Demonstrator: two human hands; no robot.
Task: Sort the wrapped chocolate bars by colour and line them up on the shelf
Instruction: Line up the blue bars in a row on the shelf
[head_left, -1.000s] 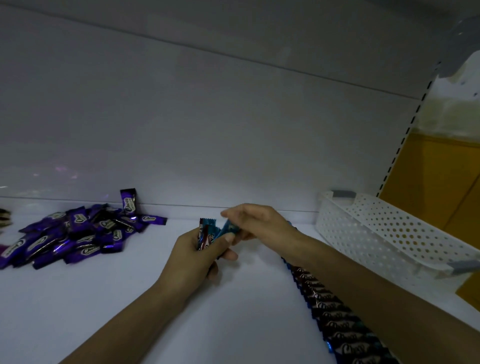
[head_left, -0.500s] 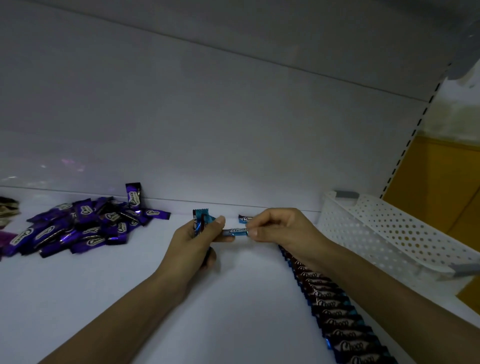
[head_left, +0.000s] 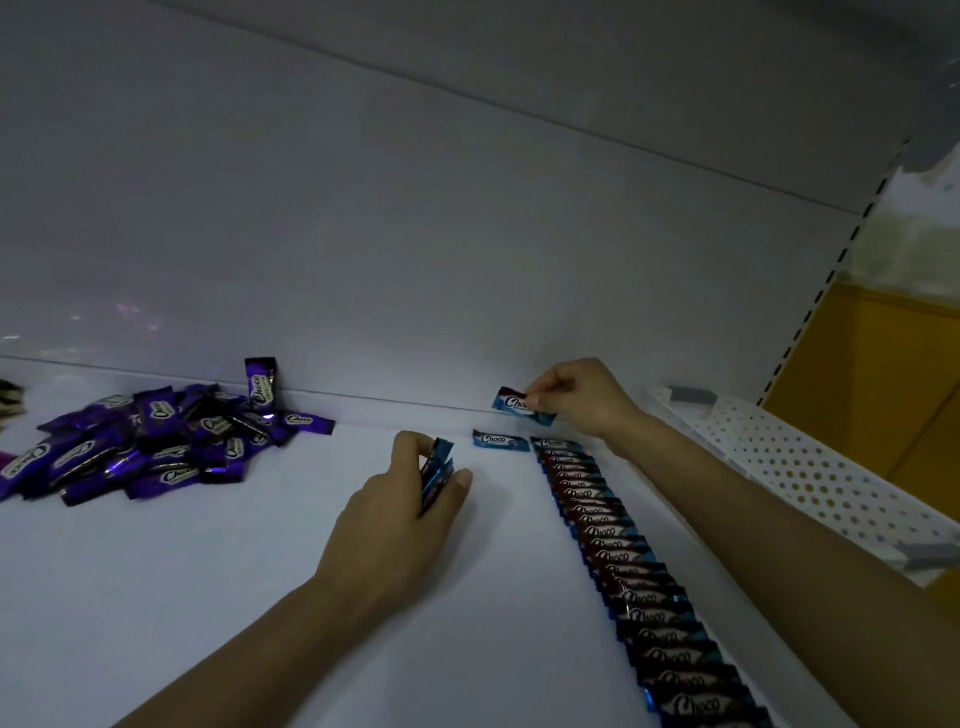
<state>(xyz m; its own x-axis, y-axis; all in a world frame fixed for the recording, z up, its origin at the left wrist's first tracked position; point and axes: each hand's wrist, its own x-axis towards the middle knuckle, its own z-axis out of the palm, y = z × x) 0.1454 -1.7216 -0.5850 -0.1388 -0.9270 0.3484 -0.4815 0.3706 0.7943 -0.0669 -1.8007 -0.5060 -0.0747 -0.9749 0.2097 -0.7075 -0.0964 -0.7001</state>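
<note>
Right hand (head_left: 576, 395) has carried one pinched blue-wrapped chocolate bar (head_left: 519, 404) from the left hand (head_left: 400, 514)'s gripped blue stack (head_left: 439, 475) to the blue row (head_left: 623, 561)'s far end; placing likely next.

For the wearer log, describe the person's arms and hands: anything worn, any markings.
The left hand and the right hand are bare, with no gloves or rings visible. The left forearm and the right forearm are uncovered as far as the frame edge, with no sleeve, watch or bracelet showing. No markings show, though the light is too dim to judge fine detail.
</note>
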